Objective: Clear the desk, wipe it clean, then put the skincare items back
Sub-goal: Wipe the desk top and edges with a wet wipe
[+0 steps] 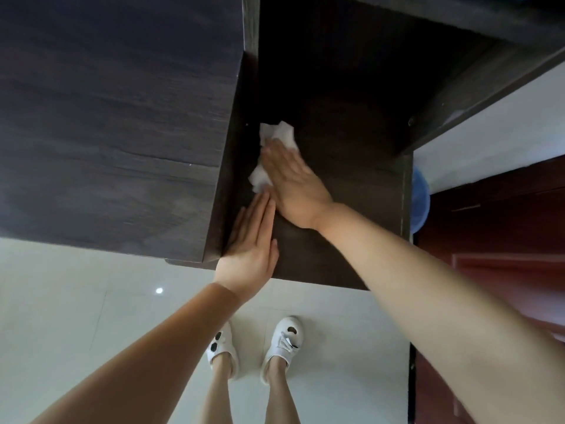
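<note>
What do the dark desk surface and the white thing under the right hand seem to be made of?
The desk surface looks like dark wood or a wood-look laminate with a matte finish: faint grain lines run across it and it gives almost no shine. The white wipe looks like soft tissue or thin paper: it is crumpled into loose folds under the flat right hand.

A home — dark desk (336, 166), tiled floor (91, 301), slippers (284, 341).

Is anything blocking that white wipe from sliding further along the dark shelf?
Nothing visible lies ahead. The right hand presses the white wipe flat on the dark shelf, bare beyond it; the left hand rests flat behind.
</note>
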Available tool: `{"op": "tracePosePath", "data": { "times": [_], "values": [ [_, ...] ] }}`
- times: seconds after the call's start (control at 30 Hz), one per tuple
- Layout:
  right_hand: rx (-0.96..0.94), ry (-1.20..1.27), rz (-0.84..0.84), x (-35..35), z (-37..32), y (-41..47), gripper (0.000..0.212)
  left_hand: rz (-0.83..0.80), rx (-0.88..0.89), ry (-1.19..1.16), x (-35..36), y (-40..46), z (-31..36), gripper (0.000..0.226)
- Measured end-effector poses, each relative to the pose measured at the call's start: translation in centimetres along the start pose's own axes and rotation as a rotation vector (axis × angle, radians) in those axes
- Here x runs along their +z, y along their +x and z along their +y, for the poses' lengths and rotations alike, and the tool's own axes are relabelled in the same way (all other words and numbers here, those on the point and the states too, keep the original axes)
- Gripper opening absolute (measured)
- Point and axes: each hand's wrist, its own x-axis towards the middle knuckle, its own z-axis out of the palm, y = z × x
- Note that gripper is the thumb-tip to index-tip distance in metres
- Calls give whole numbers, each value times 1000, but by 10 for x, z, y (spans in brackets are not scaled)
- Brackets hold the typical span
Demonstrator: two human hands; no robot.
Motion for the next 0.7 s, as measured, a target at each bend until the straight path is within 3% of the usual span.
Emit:
{"op": "tracePosePath", "data": {
  "times": [0.17,0.27,0.33,0.43,0.5,0.53,0.63,0.7],
  "values": [
    [518,-6,138,-20,97,-58,59,-88,-65,138,6,3,4,50],
    [668,-1,160,-16,88,-42,60,-101,-68,162,7,3,3,51],
    [599,20,181,-12,61,-6,62,-98,-66,166,7,3,4,51],
    [207,41,107,-11,28,38,59,-73,-63,166,7,3,3,50],
    [30,9,47,-24,47,45,58,-72,-58,162,6,3,3,50],
    [55,7,48,-31,65,40,57,-77,-57,165,6,3,3,50],
    [440,85,205,-41,121,14,58,-94,-64,174,5,3,3,51],
    [658,89,207,-42,127,15,61,-96,-68,165,5,3,3,51]
  ]
}}
